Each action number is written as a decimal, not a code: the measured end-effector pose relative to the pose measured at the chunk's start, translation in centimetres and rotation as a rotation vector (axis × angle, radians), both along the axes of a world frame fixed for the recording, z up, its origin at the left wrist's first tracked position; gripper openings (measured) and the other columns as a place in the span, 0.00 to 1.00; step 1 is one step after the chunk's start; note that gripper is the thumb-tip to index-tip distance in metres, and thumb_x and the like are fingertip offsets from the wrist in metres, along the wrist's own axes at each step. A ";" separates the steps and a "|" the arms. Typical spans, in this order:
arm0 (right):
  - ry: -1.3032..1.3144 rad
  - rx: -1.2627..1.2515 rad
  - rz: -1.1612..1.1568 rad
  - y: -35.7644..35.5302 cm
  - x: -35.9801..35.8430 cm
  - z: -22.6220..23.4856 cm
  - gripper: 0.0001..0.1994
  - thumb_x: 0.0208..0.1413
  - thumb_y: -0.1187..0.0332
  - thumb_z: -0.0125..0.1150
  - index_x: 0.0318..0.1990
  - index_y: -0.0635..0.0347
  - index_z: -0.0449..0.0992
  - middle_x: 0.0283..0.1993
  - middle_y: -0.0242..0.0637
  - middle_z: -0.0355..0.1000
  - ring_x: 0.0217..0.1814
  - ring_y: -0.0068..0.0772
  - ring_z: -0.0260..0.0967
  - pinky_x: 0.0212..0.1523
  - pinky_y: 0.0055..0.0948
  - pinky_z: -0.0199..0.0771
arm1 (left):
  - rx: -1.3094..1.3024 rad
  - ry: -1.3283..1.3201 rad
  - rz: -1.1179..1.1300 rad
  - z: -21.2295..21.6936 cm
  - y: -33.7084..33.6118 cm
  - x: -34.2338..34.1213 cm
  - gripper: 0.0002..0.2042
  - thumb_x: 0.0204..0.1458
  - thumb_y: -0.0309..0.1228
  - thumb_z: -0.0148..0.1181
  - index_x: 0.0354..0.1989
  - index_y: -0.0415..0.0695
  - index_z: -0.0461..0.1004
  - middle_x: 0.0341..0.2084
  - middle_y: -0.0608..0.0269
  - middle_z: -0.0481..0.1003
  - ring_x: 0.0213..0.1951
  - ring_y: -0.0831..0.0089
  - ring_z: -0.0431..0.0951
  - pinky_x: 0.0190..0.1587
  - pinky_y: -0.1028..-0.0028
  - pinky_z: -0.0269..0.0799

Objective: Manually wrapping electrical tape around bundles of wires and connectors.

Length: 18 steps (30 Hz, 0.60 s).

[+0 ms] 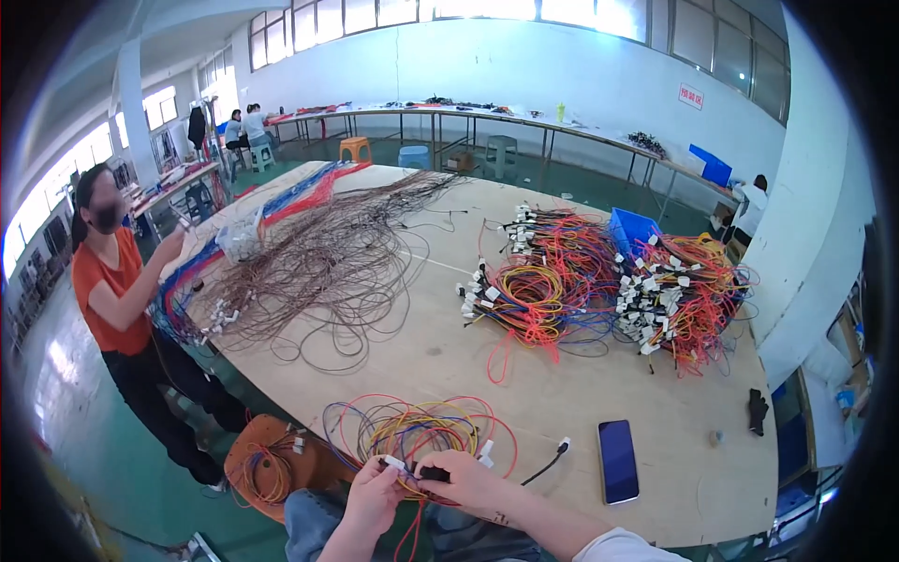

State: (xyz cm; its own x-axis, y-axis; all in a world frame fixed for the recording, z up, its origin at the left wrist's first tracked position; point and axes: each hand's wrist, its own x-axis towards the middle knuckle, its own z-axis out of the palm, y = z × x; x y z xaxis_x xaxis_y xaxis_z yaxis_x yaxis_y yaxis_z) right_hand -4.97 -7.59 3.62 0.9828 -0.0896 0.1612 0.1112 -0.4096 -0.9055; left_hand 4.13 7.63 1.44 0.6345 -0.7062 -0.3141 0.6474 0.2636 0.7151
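Left grip (373, 496) is pinching a white plug (394, 464), right grip (468, 480) a black piece (434, 474), probably held close so the wire coil (426, 429) can just rest on the table's (426, 351) near edge, lol.

On table (581, 403): wire bundle (426, 433) at near edge, phone (618, 462) to its right, loose wires (318, 248) far left, cable piles (534, 290) far right, bin (634, 228) among them.

At two o'clock, a small red-framed sign (691, 96) bearing red characters is on the pale wall (562, 80).
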 end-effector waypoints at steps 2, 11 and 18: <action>-0.019 0.015 0.056 -0.4 0.0 -0.4 0.08 0.46 0.72 0.59 0.35 0.60 0.71 0.33 0.41 0.70 0.36 0.40 0.68 0.38 0.32 0.66 | -0.082 0.096 -0.046 -0.3 -0.1 0.1 0.03 0.54 0.26 0.45 0.35 0.41 0.64 0.27 0.58 0.71 0.29 0.65 0.73 0.37 0.65 0.69; -0.144 -0.146 0.155 -0.2 0.1 -1.2 0.09 0.45 0.71 0.59 0.37 0.58 0.72 0.33 0.39 0.69 0.38 0.42 0.66 0.42 0.36 0.64 | -0.022 -0.016 -0.028 0.2 1.1 0.5 0.09 0.54 0.34 0.47 0.31 0.39 0.68 0.22 0.60 0.71 0.24 0.68 0.72 0.28 0.72 0.69; -0.465 0.390 -0.544 -8.4 0.2 3.6 0.05 0.52 0.72 0.54 0.36 0.62 0.71 0.31 0.30 0.68 0.33 0.21 0.65 0.37 0.22 0.66 | -0.111 0.059 -0.077 0.2 1.2 0.9 0.08 0.51 0.30 0.49 0.32 0.38 0.68 0.22 0.60 0.70 0.26 0.67 0.72 0.37 0.68 0.70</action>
